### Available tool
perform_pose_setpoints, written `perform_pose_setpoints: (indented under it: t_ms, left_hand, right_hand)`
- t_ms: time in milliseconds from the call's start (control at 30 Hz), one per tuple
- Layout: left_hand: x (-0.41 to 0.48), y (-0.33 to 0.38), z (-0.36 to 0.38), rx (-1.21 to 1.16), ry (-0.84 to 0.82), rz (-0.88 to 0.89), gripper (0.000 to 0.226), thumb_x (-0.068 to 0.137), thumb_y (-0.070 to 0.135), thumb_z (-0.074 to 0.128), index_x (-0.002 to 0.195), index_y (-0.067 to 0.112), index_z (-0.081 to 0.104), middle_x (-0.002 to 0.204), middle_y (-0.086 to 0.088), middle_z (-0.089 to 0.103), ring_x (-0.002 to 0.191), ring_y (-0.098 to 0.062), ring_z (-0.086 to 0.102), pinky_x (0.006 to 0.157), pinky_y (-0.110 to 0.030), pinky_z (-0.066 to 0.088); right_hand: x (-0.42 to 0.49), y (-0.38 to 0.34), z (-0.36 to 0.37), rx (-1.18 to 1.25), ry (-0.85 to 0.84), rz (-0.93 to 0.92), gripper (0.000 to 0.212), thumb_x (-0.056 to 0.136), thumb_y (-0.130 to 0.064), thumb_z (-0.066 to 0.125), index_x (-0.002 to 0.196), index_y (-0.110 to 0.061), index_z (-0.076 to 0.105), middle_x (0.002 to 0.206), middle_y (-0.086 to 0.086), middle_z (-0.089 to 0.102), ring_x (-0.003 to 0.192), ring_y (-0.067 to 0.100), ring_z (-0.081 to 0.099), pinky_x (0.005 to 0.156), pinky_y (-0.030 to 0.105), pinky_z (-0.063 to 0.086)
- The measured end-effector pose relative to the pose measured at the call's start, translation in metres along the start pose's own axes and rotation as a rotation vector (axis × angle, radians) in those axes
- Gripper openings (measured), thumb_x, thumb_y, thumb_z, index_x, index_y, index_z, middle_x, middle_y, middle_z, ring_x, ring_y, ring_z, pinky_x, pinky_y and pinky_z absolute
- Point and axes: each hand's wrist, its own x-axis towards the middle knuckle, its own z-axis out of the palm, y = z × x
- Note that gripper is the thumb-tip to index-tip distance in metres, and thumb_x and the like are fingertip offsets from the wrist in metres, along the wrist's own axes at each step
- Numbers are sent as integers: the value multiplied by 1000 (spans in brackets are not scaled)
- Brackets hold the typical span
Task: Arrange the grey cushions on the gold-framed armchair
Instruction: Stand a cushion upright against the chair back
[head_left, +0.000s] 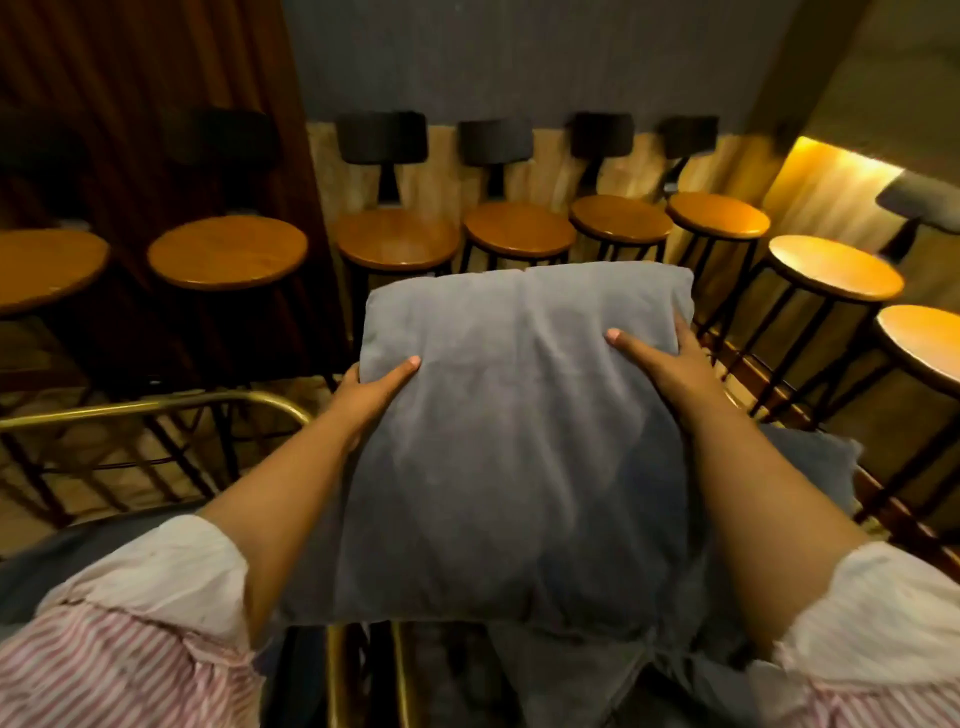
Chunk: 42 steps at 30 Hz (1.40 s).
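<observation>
A grey cushion (514, 431) is held up in front of the person, its broad face turned up toward the camera and its long axis running away from the body toward the row of wooden-seated bar stools (517, 228). The left hand (371, 392) clamps its left edge, thumb on top; the right hand (662, 366) clamps the right edge near the far corner, fingers wrapped behind. The hands are spread well apart, one on each side. The cushion's far edge reaches close to the stools; its near edge hangs over the gold frame (343, 675) of the armchair. A second grey cushion (810, 467) lies just right of the held one, partly hidden beneath it. A gold rail (156, 402) curves on the cushion's left, with bare floor beyond it.
</observation>
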Motion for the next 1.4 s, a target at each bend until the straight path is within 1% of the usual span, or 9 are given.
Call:
perform_pose_setpoints:
  t_ms: [133,333,500,567,667,800,933,1067,1400]
  left_hand:
    - [-21,7,-88,-24,88,11,108,56,69,74,147,28,33,146,-6,48,127,-35,51,104,-54,44]
    - [-50,-19,-233,-25,325,49,99,56,68,75,141,29,42,140,-4,53,124,-34,54,103,-52,45]
    - [-48,-41,-343,-5,496,107,123,46,75,74,150,30,27,145,-3,51,130,-32,50,108,-50,42]
    - [-36,-48,-377,-37,526,116,119,58,61,78,153,21,19,147,-8,48,132,-33,48,109,-47,41]
    - [-8,-60,-422,-73,528,73,106,61,47,83,148,14,33,145,-10,49,131,-34,49,106,-46,44]
    - [34,-75,-459,-109,478,51,117,49,59,84,147,19,34,149,-5,45,135,-29,45,109,-43,41]
    - [77,-106,-475,-83,458,89,103,70,43,79,152,26,20,156,-2,33,142,-27,33,114,-42,32]
    - [111,-141,-485,-32,452,118,101,69,43,80,151,30,22,154,-1,38,140,-25,38,113,-39,34]
    - [125,-234,-489,80,403,-174,101,74,51,72,153,19,18,155,-11,35,139,-34,38,114,-44,34]
  right_hand:
    - [-28,-38,59,90,-93,-62,90,71,-48,77,147,-36,29,154,1,36,135,29,42,101,39,39]
    - [-80,-69,184,171,-266,-82,99,64,-52,81,147,-36,30,151,1,41,133,30,45,107,47,41]
    - [-125,-87,289,263,-324,-152,98,67,-35,84,148,-31,29,150,1,41,133,24,44,100,36,42]
    - [-133,-94,326,254,-342,-174,104,67,-34,84,151,-33,22,154,0,34,137,24,39,106,39,39]
    - [-138,-96,377,249,-392,-193,119,63,-32,87,152,-36,8,158,-4,25,141,20,32,114,43,34]
    - [-137,-87,431,178,-466,-259,130,65,-21,87,152,-34,-8,162,-7,7,147,19,18,118,45,28]
    - [-135,-63,474,149,-449,-260,132,64,-18,87,152,-32,-11,162,-6,6,148,19,16,118,43,27]
    - [-135,-31,507,121,-396,-261,132,63,-26,88,151,-35,-10,162,-8,8,147,19,17,114,39,28]
    - [-172,41,544,-24,-450,-174,128,69,-18,84,153,-24,-12,163,-5,0,134,-1,12,108,23,21]
